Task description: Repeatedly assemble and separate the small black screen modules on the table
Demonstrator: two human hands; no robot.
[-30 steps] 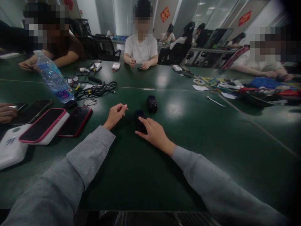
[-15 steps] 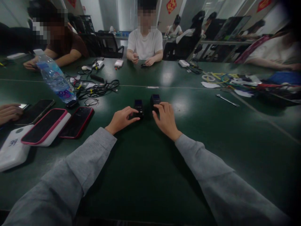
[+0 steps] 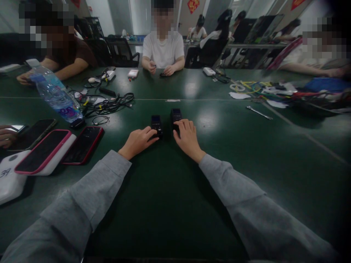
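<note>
Two small black handheld devices with little screens and buttons are side by side on the dark green table. The left device [image 3: 156,122] has my left hand [image 3: 138,141] at its lower end, index finger by the buttons and thumb along the near edge. On the right device [image 3: 176,113], the fingers of my right hand [image 3: 187,137] curl over the lower front, thumb at its left side. That hand hides the device's lower part. Both devices appear to rest on the table, a narrow gap between them.
A tilted water bottle [image 3: 56,93], black cables [image 3: 117,103] and phones, including a red-edged phone [image 3: 83,145], are to the left. A wrench [image 3: 259,112] and a wire pile [image 3: 290,95] are at right. Another person's hand [image 3: 7,136] is at the left edge; people sit opposite.
The view has shifted slightly to the right, so everything appears farther left. Both hands stay at the same devices, with the left finger and thumb slightly closer together.
</note>
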